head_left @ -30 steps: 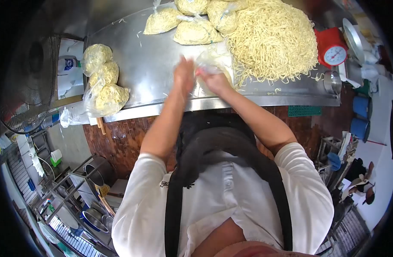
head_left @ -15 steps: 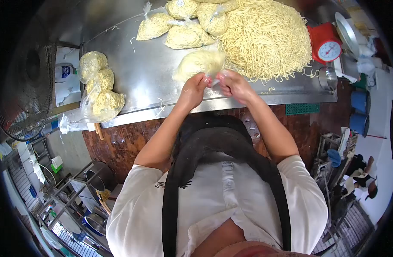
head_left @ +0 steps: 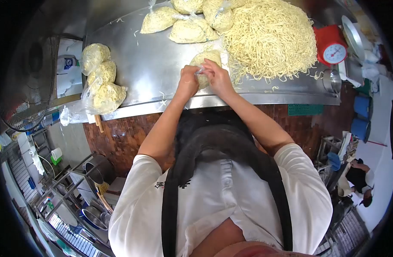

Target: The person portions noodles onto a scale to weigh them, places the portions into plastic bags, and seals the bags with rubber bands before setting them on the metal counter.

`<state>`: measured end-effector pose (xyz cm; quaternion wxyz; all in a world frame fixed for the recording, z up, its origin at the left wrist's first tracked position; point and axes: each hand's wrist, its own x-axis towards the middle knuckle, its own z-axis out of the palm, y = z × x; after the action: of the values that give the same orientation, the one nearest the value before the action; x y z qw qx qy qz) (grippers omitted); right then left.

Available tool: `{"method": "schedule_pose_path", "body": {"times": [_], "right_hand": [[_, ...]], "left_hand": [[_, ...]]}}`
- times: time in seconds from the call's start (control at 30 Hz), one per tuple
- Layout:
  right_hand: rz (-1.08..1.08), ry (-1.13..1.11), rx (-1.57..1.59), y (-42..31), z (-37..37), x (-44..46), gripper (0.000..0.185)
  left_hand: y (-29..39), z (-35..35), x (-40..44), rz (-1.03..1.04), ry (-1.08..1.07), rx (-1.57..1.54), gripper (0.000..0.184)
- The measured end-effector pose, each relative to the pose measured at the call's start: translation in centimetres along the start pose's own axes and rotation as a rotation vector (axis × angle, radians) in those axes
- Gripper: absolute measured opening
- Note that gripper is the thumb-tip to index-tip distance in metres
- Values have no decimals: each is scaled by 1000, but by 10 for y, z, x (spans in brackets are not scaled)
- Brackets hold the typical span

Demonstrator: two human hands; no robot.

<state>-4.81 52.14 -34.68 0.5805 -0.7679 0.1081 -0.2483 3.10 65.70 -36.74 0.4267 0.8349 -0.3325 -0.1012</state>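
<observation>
A clear bag of noodles rests on the metal table near its front edge. My left hand is closed on the twisted neck of this bag. Close beside it, my right hand pinches the same neck, its fingers bent over the plastic. A large heap of loose noodles lies just to the right. Several filled bags sit behind my hands, and more noodle bags stand in a row at the table's left end.
A red scale with a metal pan stands right of the heap, and a round metal container sits at the right front corner. A fan is at the far left. Another person is at the far right.
The bag, raised and blurred half a second ago, now rests on the table. Both hands have come together at its neck. The person at the far right has shifted posture.
</observation>
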Motion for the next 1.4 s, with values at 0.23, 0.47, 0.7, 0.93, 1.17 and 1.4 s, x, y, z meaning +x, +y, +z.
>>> {"method": "schedule_pose_path", "body": {"times": [0.23,0.47,0.7,0.93,1.17,1.4], "right_hand": [[315,-15,-1,13,3,26,39],[-197,-123,-269,7,0,9,39],[37,-378,-199,7,-8,34,45],[487,-614,280,31,-43,50,43],[-85,-315,-289,10,-38,17,22],[-198,-81,-421,-13,-43,12,8]], "left_hand": [[24,-5,-1,27,79,-34,27],[22,-9,1,-54,122,-55,26],[23,-2,8,-144,228,-205,32],[28,2,24,-157,35,-261,32],[35,6,20,-265,-20,-242,14],[50,21,12,286,97,-86,16]]}}
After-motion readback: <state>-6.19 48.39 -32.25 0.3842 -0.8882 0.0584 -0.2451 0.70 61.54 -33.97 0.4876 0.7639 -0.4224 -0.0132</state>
